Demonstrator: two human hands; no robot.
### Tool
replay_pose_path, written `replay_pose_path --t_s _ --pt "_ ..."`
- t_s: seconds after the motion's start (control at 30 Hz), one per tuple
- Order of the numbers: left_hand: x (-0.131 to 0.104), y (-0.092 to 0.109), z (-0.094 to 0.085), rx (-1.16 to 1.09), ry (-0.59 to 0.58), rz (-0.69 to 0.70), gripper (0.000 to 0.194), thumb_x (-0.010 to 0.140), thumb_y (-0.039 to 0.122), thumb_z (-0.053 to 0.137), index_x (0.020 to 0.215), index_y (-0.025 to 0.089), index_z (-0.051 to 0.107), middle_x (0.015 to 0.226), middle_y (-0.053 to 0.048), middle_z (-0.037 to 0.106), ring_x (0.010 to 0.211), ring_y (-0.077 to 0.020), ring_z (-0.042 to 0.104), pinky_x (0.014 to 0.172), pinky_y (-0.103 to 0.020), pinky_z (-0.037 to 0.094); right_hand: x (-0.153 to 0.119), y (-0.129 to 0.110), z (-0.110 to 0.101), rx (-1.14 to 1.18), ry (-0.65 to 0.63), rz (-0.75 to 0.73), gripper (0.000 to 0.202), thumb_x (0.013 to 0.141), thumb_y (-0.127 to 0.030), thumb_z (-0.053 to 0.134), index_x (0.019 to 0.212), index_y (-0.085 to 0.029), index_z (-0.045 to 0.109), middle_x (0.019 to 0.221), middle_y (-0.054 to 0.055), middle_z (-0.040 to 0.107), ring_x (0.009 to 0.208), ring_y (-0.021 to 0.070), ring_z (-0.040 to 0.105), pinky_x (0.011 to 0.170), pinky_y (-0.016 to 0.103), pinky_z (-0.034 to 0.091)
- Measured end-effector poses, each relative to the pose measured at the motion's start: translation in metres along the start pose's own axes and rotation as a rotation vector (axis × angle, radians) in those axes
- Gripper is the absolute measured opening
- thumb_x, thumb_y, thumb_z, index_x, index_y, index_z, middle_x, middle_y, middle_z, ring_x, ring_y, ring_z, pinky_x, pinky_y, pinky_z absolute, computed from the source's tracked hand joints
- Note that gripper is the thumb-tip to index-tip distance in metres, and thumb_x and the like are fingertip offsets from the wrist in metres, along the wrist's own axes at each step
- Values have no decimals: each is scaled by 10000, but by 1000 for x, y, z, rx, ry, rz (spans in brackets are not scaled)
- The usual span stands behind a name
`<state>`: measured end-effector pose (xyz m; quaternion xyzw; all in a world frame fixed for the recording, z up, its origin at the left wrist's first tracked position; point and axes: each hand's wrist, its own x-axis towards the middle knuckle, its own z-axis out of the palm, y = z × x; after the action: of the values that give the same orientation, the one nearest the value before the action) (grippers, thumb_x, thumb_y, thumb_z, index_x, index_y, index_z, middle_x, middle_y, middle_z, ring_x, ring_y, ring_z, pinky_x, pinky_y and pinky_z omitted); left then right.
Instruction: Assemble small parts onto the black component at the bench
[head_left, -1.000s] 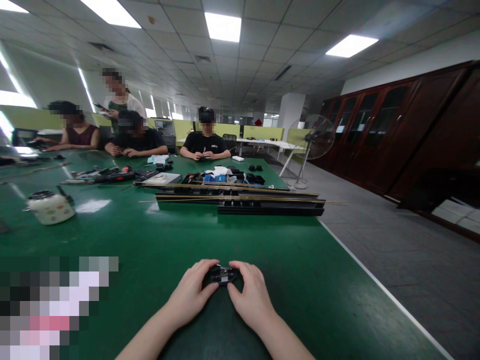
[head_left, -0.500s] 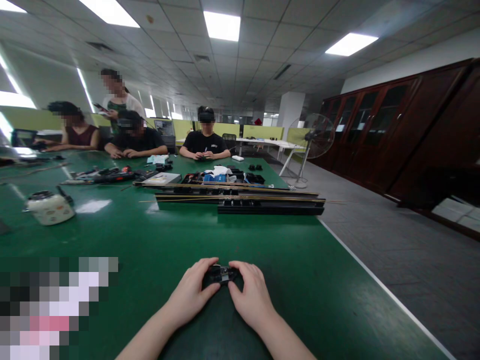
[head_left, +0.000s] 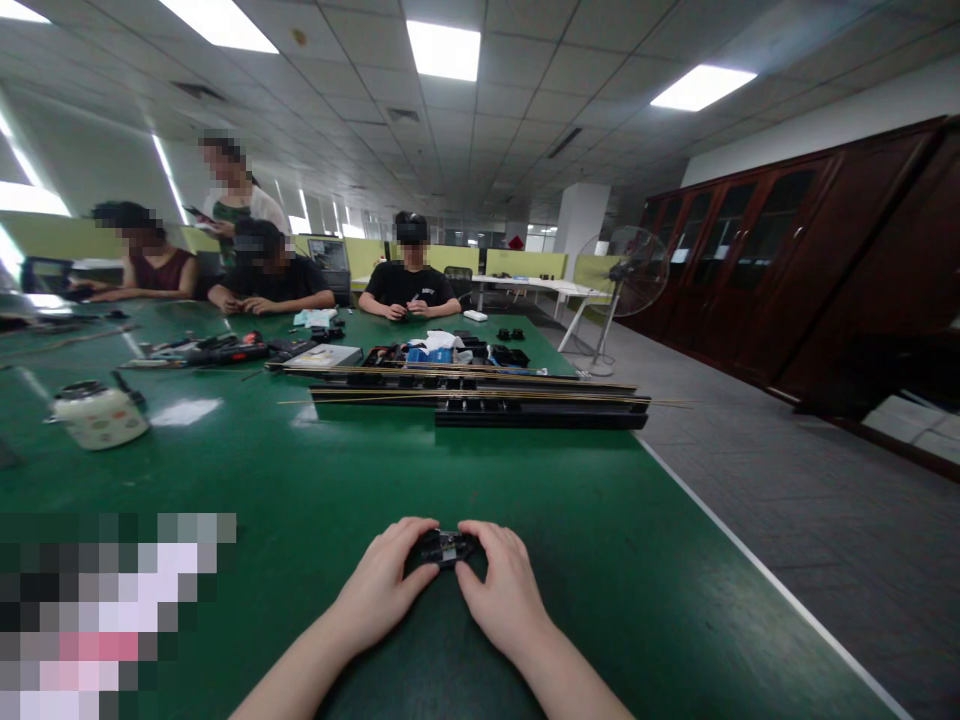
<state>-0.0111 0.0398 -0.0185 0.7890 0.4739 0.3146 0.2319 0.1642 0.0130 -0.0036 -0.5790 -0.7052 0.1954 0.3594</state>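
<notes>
A small black device point(head_left: 448, 549) with a lighter grey part in its middle is between my two hands, low over the green table point(head_left: 300, 500). My left hand point(head_left: 390, 575) grips its left end, thumb on the near side and fingers on the far side. On the right end, my right hand point(head_left: 502, 580) holds it in the same way. The undersides of the device and the curled fingertips are partly hidden.
Long black rails point(head_left: 540, 410) with thin rods lie across the table ahead, with a box of parts point(head_left: 439, 352) behind them. A pale pot point(head_left: 100, 415) stands at the left. Tools point(head_left: 225, 348) lie further back. Several people are around the far side.
My hands and the device have barely moved. Across the table, the hands of the seated person in the middle have shifted slightly.
</notes>
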Motion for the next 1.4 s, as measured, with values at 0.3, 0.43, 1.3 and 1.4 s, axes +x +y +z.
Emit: replay_pose_path --t_s 0.3,0.43,1.3,1.4 --pt "0 -1 2 18 9 -9 379 752 232 541 1130 228 523 1089 -69 605 1009 -224 548 889 -397 433 0 1 0 -23 -2 -2 326 698 -156 513 1005 -237 585 1019 27 634 1011 203 548 974 392 322" --pt "-1 -1 3 15 22 -13 442 714 223 575 1151 230 507 1112 -76 592 1028 -235 542 903 -409 428 0 1 1 -29 7 -4 316 698 -156 515 994 -232 593 1011 31 637 1001 203 552 953 381 339" --pt "-1 -4 3 -14 24 6 353 752 210 541 1103 229 514 1104 -74 582 1027 -233 524 910 -427 413 1 0 0 -6 18 -11 315 694 -149 529 991 -229 599 991 26 638 973 190 557 927 350 371" --pt "0 -2 2 -18 8 3 314 743 216 550 1056 229 532 1052 -72 598 981 -234 543 875 -419 433 0 -1 -2 0 9 -10 319 672 -168 568 978 -246 614 1017 28 624 1002 197 547 917 347 381"
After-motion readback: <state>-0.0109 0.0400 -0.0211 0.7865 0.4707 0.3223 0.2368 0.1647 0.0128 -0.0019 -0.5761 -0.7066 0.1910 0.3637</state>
